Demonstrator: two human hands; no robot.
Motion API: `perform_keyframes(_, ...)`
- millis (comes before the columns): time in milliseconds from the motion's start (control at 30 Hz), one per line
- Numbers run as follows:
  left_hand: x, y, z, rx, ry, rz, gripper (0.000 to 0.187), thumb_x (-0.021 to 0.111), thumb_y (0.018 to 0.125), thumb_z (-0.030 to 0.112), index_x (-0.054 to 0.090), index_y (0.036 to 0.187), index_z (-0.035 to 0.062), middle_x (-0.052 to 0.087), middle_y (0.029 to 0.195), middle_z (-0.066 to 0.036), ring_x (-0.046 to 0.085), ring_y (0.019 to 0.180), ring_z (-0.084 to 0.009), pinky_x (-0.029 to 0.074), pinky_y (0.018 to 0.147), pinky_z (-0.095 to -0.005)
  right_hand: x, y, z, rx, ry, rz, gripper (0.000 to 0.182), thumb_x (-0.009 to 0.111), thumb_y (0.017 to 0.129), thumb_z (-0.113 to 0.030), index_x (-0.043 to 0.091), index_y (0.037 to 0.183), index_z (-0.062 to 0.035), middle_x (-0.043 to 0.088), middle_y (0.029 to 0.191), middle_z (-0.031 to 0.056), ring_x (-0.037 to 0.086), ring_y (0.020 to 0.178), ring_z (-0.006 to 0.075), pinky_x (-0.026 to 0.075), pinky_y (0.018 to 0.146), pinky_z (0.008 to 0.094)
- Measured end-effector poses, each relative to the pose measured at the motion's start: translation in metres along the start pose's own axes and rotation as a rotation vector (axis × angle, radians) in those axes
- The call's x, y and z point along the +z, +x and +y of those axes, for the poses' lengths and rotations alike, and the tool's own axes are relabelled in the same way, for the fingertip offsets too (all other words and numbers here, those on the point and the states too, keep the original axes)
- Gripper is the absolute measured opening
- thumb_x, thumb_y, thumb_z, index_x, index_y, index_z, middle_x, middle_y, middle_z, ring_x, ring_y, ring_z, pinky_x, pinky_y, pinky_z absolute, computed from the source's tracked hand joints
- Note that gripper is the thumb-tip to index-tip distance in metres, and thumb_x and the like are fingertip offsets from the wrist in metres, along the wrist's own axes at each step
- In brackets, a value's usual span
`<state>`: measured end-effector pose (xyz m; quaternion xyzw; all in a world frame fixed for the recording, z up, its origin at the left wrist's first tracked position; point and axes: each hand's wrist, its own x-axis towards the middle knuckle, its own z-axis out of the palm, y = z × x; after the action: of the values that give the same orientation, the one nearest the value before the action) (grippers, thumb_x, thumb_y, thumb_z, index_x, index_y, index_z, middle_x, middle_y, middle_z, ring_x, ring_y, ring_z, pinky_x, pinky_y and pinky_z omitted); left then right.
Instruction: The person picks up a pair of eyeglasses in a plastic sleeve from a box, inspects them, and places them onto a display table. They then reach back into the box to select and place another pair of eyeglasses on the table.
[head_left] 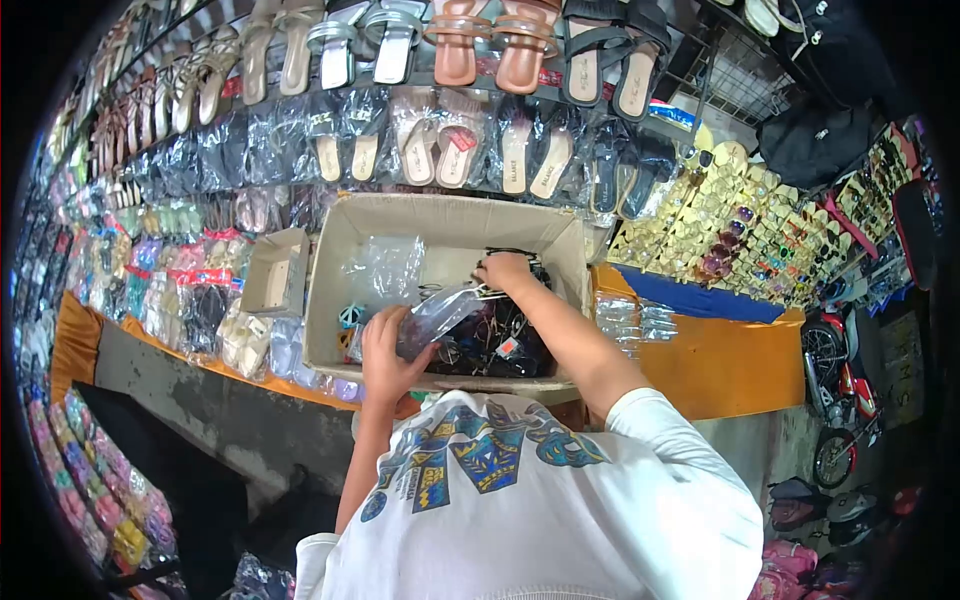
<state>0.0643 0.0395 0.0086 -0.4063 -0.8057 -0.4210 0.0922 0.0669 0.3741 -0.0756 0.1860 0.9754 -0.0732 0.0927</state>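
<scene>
A large open cardboard box [450, 212] stands in front of me. Its right half holds a heap of dark, glossy pieces [500, 335] that look like sunglasses, with a small orange-and-white tag [508, 347] among them. My left hand [393, 352] is at the box's near left side, its thumb and fingers closed around a clear plastic bag [440, 318]. My right hand [504, 272] reaches over the heap with its fingers bent together near the bag's far end; what they grip is too small to make out. More clear plastic [388, 268] lies at the box's left.
A smaller open cardboard box [275, 275] adjoins the large one on the left. Sandals [460, 50] line the racks behind, many in plastic. Sunglasses [735, 215] fill a yellow display at right, above an orange cloth [720, 360]. A red motorcycle [850, 390] stands farther right.
</scene>
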Motion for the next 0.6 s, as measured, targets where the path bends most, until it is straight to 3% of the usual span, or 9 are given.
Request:
perform_keyframes(67, -0.002, -0.001, 0.001, -0.022, 0.005, -0.001, 0.069, 0.090, 0.070, 0.024, 0.062, 0.131, 0.0052, 0.064, 0.128, -0.015, 0.059, 0.118, -0.0385, 0.044, 0.103, -0.0486, -0.011, -0.009, 0.001, 0.031, 0.000, 0.018, 0.036, 0.067, 0.092, -0.043, 0.077, 0.112, -0.0153, 0.077, 0.108, 0.0119, 0.073, 0.104, 0.0335, 0.057, 0.087, 0.0482)
perform_keyframes(133, -0.002, -0.001, 0.000, -0.026, -0.016, -0.010, 0.068, 0.090, 0.072, 0.024, 0.062, 0.131, 0.0057, 0.064, 0.129, -0.015, 0.059, 0.118, -0.0383, 0.044, 0.103, -0.0485, -0.027, -0.027, 0.005, 0.081, 0.073, 0.171, 0.029, 0.073, 0.089, -0.036, 0.075, 0.108, -0.0137, 0.077, 0.102, 0.0123, 0.073, 0.102, 0.0340, 0.057, 0.087, 0.0480)
perform_keyframes(167, -0.001, 0.000, -0.002, 0.002, -0.028, 0.009, 0.067, 0.089, 0.072, 0.024, 0.062, 0.131, 0.0065, 0.064, 0.128, -0.014, 0.059, 0.118, -0.0385, 0.044, 0.103, -0.0486, -0.024, -0.025, 0.015, 0.111, 0.125, 0.179, 0.031, 0.077, 0.086, -0.033, 0.068, 0.106, -0.0101, 0.075, 0.101, 0.0137, 0.072, 0.099, 0.0365, 0.057, 0.083, 0.0479)
perform_keyframes(267, 0.000, 0.003, -0.001, 0.019, -0.019, 0.009, 0.066, 0.089, 0.072, 0.022, 0.062, 0.131, 0.0069, 0.064, 0.127, -0.014, 0.059, 0.118, -0.0387, 0.044, 0.103, -0.0491, -0.030, -0.036, 0.039, 0.087, 0.289, 0.311, 0.024, 0.076, 0.087, -0.020, 0.065, 0.104, -0.0067, 0.074, 0.097, 0.0163, 0.071, 0.095, 0.0388, 0.056, 0.081, 0.0478)
perform_keyframes(300, 0.000, 0.004, -0.001, 0.013, 0.004, 0.003, 0.066, 0.089, 0.072, 0.021, 0.062, 0.130, 0.0069, 0.064, 0.126, -0.014, 0.059, 0.117, -0.0390, 0.044, 0.103, -0.0496, -0.040, -0.051, 0.035, 0.075, 0.405, 0.463, 0.022, 0.074, 0.087, -0.012, 0.063, 0.104, -0.0039, 0.072, 0.094, 0.0188, 0.070, 0.092, 0.0408, 0.055, 0.080, 0.0467)
perform_keyframes(400, 0.004, 0.005, -0.003, 0.018, 0.037, 0.018, 0.065, 0.089, 0.072, 0.020, 0.061, 0.130, 0.0072, 0.064, 0.126, -0.014, 0.059, 0.117, -0.0392, 0.044, 0.104, -0.0501, -0.053, -0.079, 0.036, 0.061, 0.497, 0.599, 0.024, 0.075, 0.088, -0.012, 0.062, 0.106, -0.0027, 0.072, 0.091, 0.0185, 0.071, 0.087, 0.0381, 0.055, 0.079, 0.0446)
perform_keyframes(433, 0.006, 0.006, -0.005, 0.021, 0.030, 0.030, 0.067, 0.089, 0.071, 0.019, 0.061, 0.131, 0.0075, 0.063, 0.127, -0.014, 0.059, 0.117, -0.0393, 0.044, 0.103, -0.0500, -0.056, -0.086, 0.037, 0.051, 0.569, 0.517, 0.025, 0.075, 0.088, -0.011, 0.062, 0.108, -0.0031, 0.072, 0.093, 0.0166, 0.071, 0.087, 0.0332, 0.055, 0.079, 0.0414)
perform_keyframes(600, 0.007, 0.008, -0.006, 0.012, 0.043, 0.017, 0.067, 0.089, 0.070, 0.018, 0.060, 0.131, 0.0079, 0.063, 0.127, -0.013, 0.059, 0.117, -0.0391, 0.045, 0.103, -0.0494, -0.065, -0.109, 0.030, -0.177, 0.494, 0.289, 0.028, 0.073, 0.090, -0.005, 0.062, 0.115, -0.0069, 0.071, 0.099, 0.0133, 0.071, 0.094, 0.0285, 0.055, 0.083, 0.0390)
